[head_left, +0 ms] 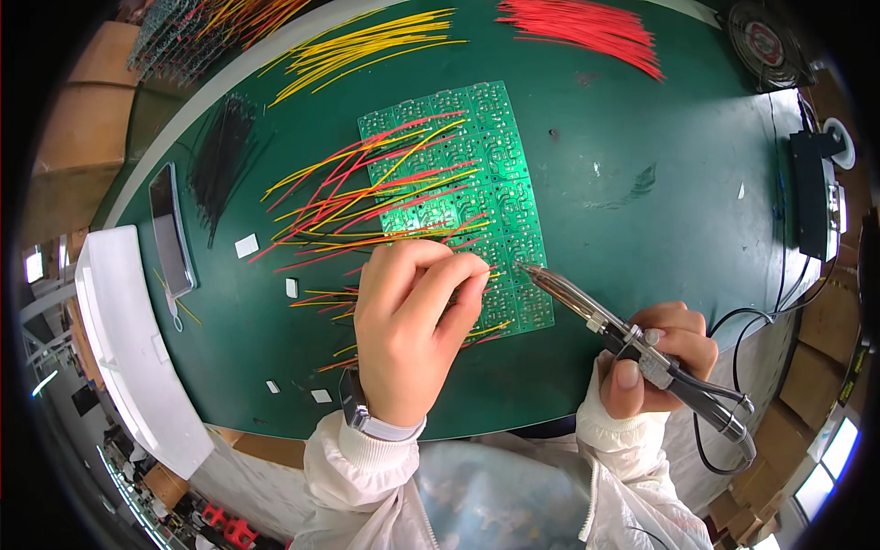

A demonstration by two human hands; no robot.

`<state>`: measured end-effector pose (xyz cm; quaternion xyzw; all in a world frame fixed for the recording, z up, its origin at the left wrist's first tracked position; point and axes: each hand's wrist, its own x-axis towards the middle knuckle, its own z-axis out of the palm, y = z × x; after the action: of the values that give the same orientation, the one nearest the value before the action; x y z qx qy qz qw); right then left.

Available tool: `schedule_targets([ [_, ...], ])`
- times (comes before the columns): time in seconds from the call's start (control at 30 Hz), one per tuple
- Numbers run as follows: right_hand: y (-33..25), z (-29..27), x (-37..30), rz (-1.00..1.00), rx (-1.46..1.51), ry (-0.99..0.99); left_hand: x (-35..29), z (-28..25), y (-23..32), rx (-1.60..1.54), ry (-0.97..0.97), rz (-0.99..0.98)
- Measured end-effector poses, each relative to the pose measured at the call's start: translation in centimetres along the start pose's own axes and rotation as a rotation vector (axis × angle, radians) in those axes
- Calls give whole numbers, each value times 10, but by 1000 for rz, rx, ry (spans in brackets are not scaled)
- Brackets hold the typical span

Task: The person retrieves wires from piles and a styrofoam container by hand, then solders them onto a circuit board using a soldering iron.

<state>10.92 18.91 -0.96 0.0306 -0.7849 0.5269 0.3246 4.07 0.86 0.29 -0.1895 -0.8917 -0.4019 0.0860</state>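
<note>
The flat bench [642,247] is dark green, the rectangular circuit-board panel [510,170] brighter green with silvery dots, striped by thin red and yellow wires [339,200]. Slender soldering iron [632,343]: silver, black. Plain: yellow wire bundle [367,48], red wire bundle [587,33], black wire bundle [222,151].

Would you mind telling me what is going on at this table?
A person holds a soldering iron in the right hand, its tip close to a green circuit board panel. The left hand seems to pinch a thin wire there. Red and yellow wires lie across the panel and stick out past its left edge. Loose yellow wires, loose red wires and loose black wires lie on the green table.
</note>
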Motion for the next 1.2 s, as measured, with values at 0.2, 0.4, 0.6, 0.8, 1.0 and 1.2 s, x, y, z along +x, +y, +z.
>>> schedule_targets([
  [0.2,0,4,1,24,-5,-7,2,0,3,61,-20,15],
  [0.4,0,6,1,23,9,-2,3,0,5,86,-22,11],
  [0.6,0,8,1,19,21,9,-1,4,-1,57,9,40],
  [0.8,1,8,0,10,18,10,3,2,5,101,-5,29],
  [1.0,0,8,0,7,7,-9,1,2,5,116,4,32],
  [1.2,0,7,1,-1,-4,-13,3,3,5,115,-5,37],
])
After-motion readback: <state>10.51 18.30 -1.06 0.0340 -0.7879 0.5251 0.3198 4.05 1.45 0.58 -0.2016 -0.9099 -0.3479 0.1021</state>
